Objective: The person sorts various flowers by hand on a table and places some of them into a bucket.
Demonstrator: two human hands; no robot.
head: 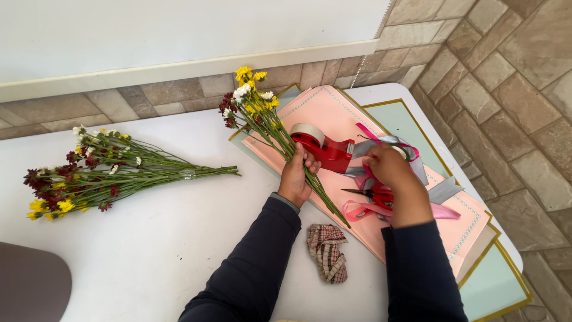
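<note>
The left hand (295, 179) has its fingers (310, 162) closed round the stems of a small flower bunch (257, 110), lying aslant over pink paper (333, 119) on the white surface (149, 250). The right hand (390, 167) pinches ribbon (411, 156) just beside a red tape dispenser (325, 149).

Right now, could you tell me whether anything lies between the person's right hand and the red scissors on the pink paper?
Yes. The right hand rests on a tangle of pink and grey ribbon. The red scissors lie just under the wrist, partly covered by it and the ribbon. The left hand holds the flower stems.
</note>
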